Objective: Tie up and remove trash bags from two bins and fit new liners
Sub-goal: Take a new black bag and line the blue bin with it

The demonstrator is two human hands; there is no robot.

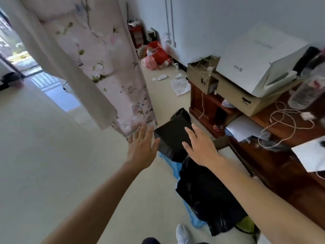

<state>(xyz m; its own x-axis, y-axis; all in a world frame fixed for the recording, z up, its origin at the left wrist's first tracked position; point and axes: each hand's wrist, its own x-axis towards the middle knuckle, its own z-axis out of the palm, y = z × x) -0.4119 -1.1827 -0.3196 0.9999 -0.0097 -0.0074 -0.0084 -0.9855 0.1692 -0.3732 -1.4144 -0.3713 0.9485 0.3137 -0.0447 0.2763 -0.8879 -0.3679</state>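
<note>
Both arms are reaching forward and down over the pale tiled floor (44, 164). The left hand (140, 148) is hovering with fingers spread and palm down, gripping nothing, just left of the black-lined bin (171, 138). The right hand (200, 147) is likewise spread flat and empty, hanging over the right edge of that bin; whether it is touching the liner cannot be told from this angle.

The bin is standing on the floor beside the dark wooden desk (281, 155), its black liner pulled smooth over the rim. A bunched bit of black plastic (181, 114) is showing just behind it. Nearer the camera a full black trash bag (207, 194) is lying on the floor, partly on top of a blue plastic sheet or bag (175, 168). A white shoe (182, 233) is showing at the bottom edge, near the bag.

On the desk, cardboard boxes (233, 92) are sitting under a white box (255, 60), with white cables (284, 124) trailing beside them. A floral curtain (98, 59) is hanging at left, its hem near the left hand. Red bags (156, 53) and scraps of paper (179, 85) are lying in the far corner.
</note>
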